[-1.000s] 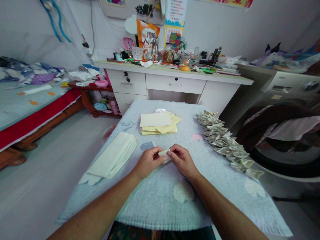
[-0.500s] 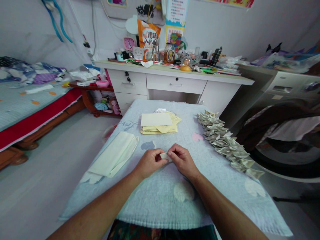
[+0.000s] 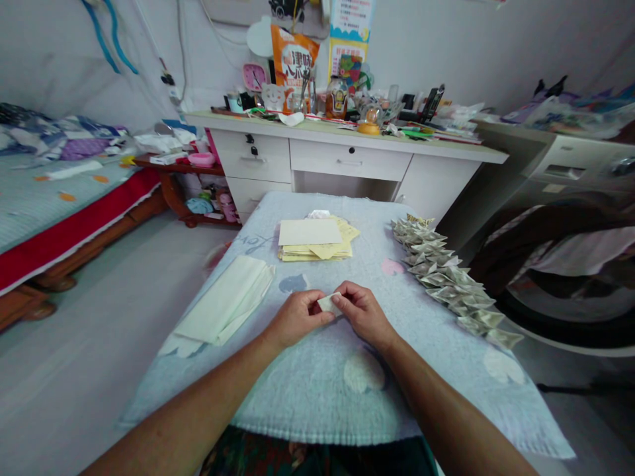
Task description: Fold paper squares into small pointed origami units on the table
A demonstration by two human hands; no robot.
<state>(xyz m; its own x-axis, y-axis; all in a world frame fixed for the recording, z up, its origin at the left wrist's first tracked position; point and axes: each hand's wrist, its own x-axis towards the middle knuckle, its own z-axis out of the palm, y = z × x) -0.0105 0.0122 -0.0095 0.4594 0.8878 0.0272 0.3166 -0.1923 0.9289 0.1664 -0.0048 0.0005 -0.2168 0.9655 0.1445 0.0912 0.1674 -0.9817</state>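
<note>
A small folded piece of pale paper (image 3: 328, 303) is pinched between my two hands above the cloth-covered table (image 3: 307, 370). My left hand (image 3: 301, 317) grips its left side between thumb and fingers. On its right side, my right hand (image 3: 364, 312) has its thumb laid over the paper. Beyond the hands lies a stack of yellowish paper sheets (image 3: 317, 252) with a blank cream card (image 3: 310, 232) on top. To the left rests a folded pale green sheet (image 3: 225, 301). Along the right edge runs a row of pointed folded-paper pieces (image 3: 441, 268), set close together.
A white desk (image 3: 347, 158) crowded with jars, a snack bag (image 3: 292, 66) and a pink clock (image 3: 254, 77) stands behind the table. At the right is a washing machine (image 3: 570, 165) with laundry in its open door. A bed (image 3: 74, 205) is on the left.
The folded paper is tilted up a little and shows more of its face between the fingers. Both hands keep hold of it. The whole view has shifted slightly.
</note>
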